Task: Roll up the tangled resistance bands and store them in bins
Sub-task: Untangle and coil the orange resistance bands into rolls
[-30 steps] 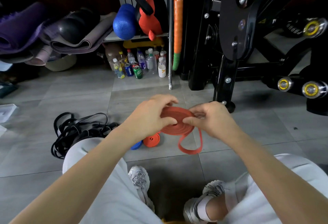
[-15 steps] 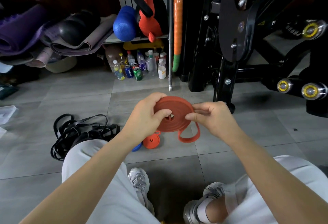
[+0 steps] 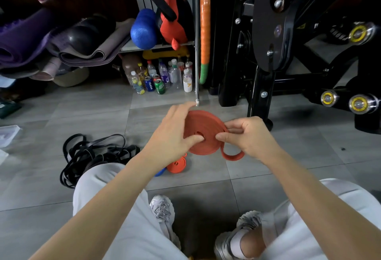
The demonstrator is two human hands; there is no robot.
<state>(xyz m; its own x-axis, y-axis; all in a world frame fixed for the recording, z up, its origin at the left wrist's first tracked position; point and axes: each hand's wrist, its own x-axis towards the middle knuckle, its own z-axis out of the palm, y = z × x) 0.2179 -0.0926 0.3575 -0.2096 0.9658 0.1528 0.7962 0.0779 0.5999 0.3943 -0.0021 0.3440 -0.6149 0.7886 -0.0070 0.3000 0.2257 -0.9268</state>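
A black machine (image 3: 266, 57) towers beyond your grip and to its right, standing on a grey tiled floor (image 3: 92, 111). Left of the grip and a little nearer you, a black tangle (image 3: 92, 152) of bands lies loose on the tiles. Between your hands, lifted off the floor, is the orange coil (image 3: 206, 123), nearly wound, with a short loop (image 3: 232, 155) hanging free at its lower right. Your left hand (image 3: 171, 138) holds the coil, thumb pressed by its centre hole and fingers reaching over the far rim. Your right hand (image 3: 250, 136) pinches the coil's right edge between thumb and forefinger. Below the grip, an orange roll (image 3: 176, 164) rests on the floor, with a blue roll (image 3: 160, 172) just beside it, partly hidden by your left forearm.
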